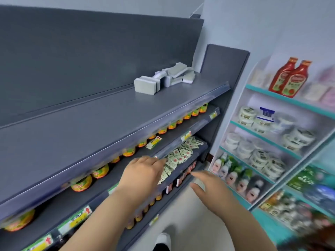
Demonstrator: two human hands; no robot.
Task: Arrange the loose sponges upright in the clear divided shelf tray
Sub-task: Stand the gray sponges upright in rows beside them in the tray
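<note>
The sponges are heaped loosely on the top grey shelf, near its right end, some flat and some on edge. The left hand is held before the sachets on a lower shelf, with the right hand near it. Each grip is slack, fingers extended, nothing held.

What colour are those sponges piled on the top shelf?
The sponges are grey with white backing, clearest in the head view.
</note>
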